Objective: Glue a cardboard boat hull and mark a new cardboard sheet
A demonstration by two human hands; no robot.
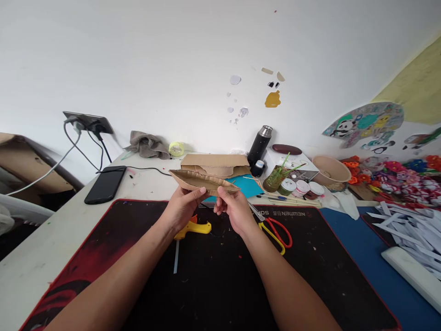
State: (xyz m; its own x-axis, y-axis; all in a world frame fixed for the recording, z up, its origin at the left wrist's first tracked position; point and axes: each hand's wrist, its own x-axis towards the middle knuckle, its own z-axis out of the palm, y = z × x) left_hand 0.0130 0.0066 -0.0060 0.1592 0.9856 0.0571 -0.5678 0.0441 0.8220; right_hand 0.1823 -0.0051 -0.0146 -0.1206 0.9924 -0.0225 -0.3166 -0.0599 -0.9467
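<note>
Cardboard boat [203, 180] pinched btwn left hand [182, 207] & right hand [234, 209], above mat [213, 276].

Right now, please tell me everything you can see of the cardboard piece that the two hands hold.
The cardboard piece is brown and looks like corrugated board, long and narrow, tapering to a point at its left end, like a leaf. Ridges show along its upper edge. It is held nearly level above the black mat. The left hand pinches its lower edge near the middle, and the right hand pinches its right end.
</note>
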